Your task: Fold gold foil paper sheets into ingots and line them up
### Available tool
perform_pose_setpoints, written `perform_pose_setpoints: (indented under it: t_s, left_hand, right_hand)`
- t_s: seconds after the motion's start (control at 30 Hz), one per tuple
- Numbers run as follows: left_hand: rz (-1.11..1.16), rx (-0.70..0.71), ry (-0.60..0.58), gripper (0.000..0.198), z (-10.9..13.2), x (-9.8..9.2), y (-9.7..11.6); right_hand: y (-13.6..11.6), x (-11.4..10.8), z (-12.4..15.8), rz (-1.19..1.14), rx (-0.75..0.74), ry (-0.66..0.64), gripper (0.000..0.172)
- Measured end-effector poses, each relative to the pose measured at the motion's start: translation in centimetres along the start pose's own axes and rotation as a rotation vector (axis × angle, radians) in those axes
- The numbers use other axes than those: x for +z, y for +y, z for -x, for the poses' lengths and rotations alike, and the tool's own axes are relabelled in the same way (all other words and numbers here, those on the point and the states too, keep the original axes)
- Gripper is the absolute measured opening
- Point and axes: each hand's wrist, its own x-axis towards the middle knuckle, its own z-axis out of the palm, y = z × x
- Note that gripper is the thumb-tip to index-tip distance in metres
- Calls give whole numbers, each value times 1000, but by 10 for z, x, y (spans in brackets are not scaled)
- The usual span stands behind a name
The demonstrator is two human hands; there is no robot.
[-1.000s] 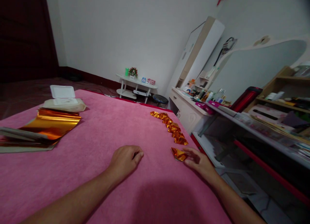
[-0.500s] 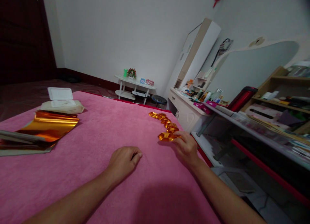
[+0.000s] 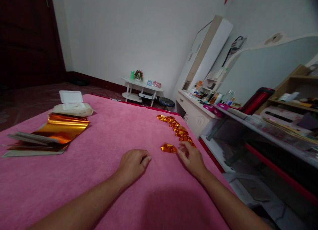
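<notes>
My left hand (image 3: 134, 163) rests loosely closed on the pink cloth (image 3: 111, 134), with nothing seen in it. My right hand (image 3: 192, 159) lies to its right with thumb and fingers a little apart. Just off its fingertips is a folded gold foil piece (image 3: 169, 148), shaped like a small ingot, lying on the cloth. Whether the thumb still touches its right end is hard to tell. Beyond, a curved row of several similar gold foil ingots (image 3: 175, 125) runs along the right edge; my right fingers partly cover its near end.
At the left lie gold foil sheets (image 3: 67, 129) with a greyish stack (image 3: 37, 138) on them. Behind stands a wipes pack (image 3: 74, 109) with its white lid (image 3: 71, 96) raised. A dressing table (image 3: 196, 107) and a cluttered glass desk (image 3: 263, 127) are on the right.
My right hand has let go of the gold foil ingot, which now lies apart from the row. The view has shifted slightly; my left hand stays closed on the cloth.
</notes>
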Motion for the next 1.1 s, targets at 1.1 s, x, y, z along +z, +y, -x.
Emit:
perform_pose_setpoints:
  t_s: [1.1]
  left_hand:
    - [39, 4, 20, 26, -3, 5, -2]
  right_hand:
    - [27, 90, -200, 504, 341, -117, 31]
